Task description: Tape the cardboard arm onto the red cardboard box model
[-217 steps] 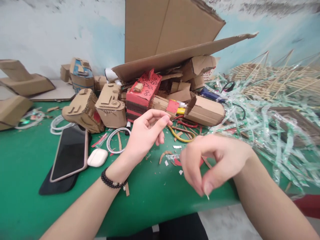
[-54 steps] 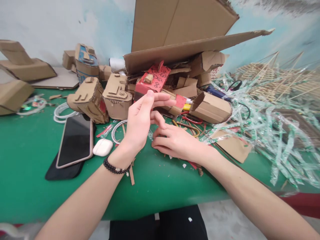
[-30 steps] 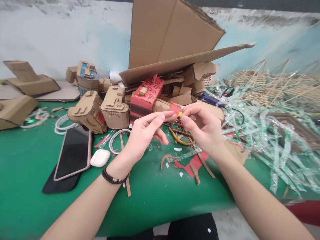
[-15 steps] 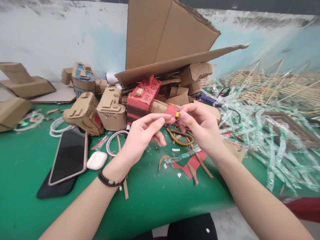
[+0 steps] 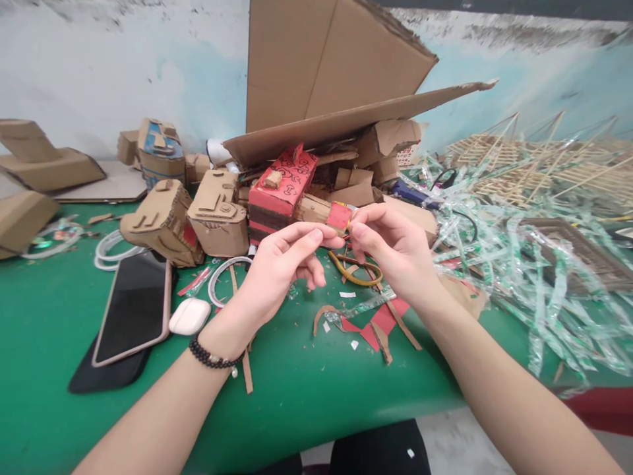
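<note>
My left hand (image 5: 291, 264) is closed in a pinch, thumb against the index finger, above the green table (image 5: 297, 409). Opposite it, close to its fingertips, my right hand (image 5: 390, 247) also pinches with thumb and index finger. Whatever lies between the fingers is too small or hidden to make out. Just behind the fingertips sits a cardboard piece with a red patch (image 5: 339, 215), beside a red box with black drawings (image 5: 284, 188). Below the hands are a yellow-brown loop handle (image 5: 353, 270) and red paper scraps (image 5: 386, 323).
Cardboard models (image 5: 220, 214) line the left back. A phone (image 5: 132, 310), a white earbud case (image 5: 189, 316) and a tape ring (image 5: 217, 280) lie at left. Tangled clear tape (image 5: 539, 297) and a stick framework (image 5: 519, 158) fill the right. Large cardboard sheets (image 5: 321, 66) stand behind.
The view has shifted slightly. Both hands stay pinched near each other, with only slight movement at the fingertips; the yellow bit by the right fingers is less visible.
</note>
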Available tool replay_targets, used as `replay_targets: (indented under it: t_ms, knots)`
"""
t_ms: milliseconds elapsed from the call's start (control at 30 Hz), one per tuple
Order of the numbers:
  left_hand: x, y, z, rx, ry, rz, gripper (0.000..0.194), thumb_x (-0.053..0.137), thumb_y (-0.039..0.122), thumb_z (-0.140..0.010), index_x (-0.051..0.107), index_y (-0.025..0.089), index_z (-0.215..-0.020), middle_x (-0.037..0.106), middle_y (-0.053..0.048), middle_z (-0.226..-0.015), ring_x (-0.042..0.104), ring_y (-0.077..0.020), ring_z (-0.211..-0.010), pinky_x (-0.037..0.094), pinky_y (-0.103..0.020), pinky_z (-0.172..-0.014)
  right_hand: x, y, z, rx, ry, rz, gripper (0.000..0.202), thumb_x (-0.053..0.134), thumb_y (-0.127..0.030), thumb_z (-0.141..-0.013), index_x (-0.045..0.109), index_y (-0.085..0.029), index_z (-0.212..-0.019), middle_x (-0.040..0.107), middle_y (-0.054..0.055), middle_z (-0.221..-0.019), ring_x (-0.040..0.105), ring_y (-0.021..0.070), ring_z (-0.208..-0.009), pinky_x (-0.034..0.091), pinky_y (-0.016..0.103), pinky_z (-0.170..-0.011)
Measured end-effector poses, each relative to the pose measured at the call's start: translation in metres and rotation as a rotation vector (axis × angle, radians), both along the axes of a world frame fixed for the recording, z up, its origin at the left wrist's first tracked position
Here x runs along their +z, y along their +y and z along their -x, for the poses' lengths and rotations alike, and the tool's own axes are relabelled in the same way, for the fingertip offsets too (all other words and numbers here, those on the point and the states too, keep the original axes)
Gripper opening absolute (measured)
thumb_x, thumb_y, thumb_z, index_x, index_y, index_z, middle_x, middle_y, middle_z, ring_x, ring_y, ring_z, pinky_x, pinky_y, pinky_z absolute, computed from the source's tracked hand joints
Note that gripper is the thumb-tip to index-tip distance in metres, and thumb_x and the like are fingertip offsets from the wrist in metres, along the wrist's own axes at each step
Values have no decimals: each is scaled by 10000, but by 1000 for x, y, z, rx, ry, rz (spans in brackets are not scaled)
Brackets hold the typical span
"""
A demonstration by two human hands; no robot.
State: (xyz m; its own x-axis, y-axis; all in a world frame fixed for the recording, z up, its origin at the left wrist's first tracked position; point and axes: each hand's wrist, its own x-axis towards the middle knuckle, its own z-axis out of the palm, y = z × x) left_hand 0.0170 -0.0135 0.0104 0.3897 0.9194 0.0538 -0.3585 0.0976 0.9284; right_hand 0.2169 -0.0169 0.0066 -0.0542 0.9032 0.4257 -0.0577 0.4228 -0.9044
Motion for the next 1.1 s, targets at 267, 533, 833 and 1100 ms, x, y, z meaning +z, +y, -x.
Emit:
replay_targets:
  t_ms: [267,533,833,1100]
  knots:
    - [-3,1,0,-6,-6,-22,235,851,405,-953,832,211,-1083,828,-17,-983,683,-58,-524,561,-147,-489,-2,2,-2,94,29,36,250,814,-429,-985,694,-215,-938,638,-29,-722,570,107,-555,482,262,-524]
    - [-5,2,0,19,11,-55,214,857,398,-950,837,227,-1078,816,-5,-998,675,-43,-524,550,-139,-478,0,2,-1,99,21,51,283,831,-459,-969,689,-219,-926,631,-42,-704,566,104,-552,486,260,-521]
    - [-4,1,-1,40,44,-104,228,844,421,-965,850,231,-1091,852,-23,-1010,658,-32,-520,528,-128,-495,0,2,-1,88,11,41,316,838,-501,-958,680,-232,-911,617,-40,-705,554,115,-557,479,274,-515]
    - [-3,0,-1,36,72,-111,293,833,458,-966,848,242,-1163,869,-63,-1113,654,-46,-523,531,-157,-516,0,2,-1,89,20,46,321,842,-506,-955,676,-235,-918,624,-41,-701,549,114,-561,474,271,-524]
